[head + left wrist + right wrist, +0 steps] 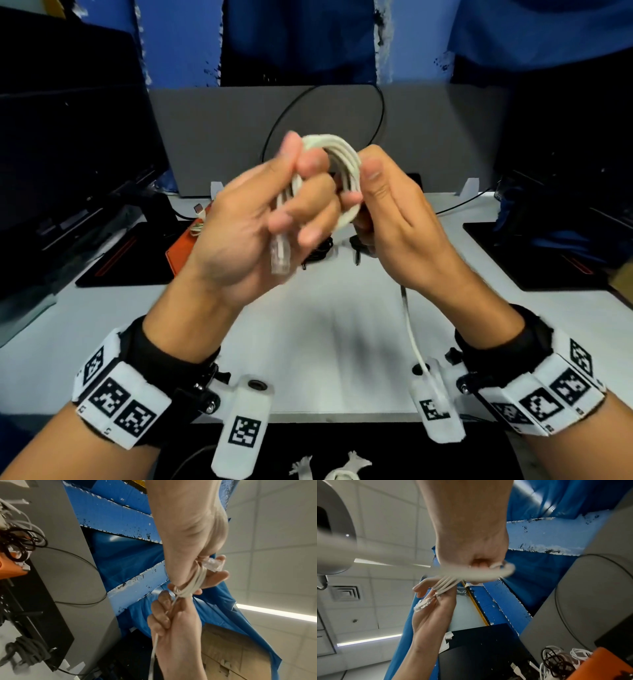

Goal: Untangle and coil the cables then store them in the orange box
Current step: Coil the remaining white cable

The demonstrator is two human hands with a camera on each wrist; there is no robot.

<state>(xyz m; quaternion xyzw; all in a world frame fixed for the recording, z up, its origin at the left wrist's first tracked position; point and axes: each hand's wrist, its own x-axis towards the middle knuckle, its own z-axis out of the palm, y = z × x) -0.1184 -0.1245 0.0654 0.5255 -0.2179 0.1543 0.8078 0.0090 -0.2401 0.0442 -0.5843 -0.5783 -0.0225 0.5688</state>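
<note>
Both hands held a white cable (342,161) above the desk (342,308): the left hand (260,219) curled round the gathered loops, its clear plug (280,255) dangling, likely to keep the coil from springing open, while the right hand (387,212) pinched the far side and fed the loose tail (412,332). Behind them the orange box (180,248) sat mostly hidden; motion blur obscured the fingers' exact lie.

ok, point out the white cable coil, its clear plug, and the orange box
white cable coil (346,161): head view, top arc of the loops between both hands.
clear plug (280,258): head view, connector body below the left palm.
orange box (606,665): right wrist view, its orange wall.
</note>
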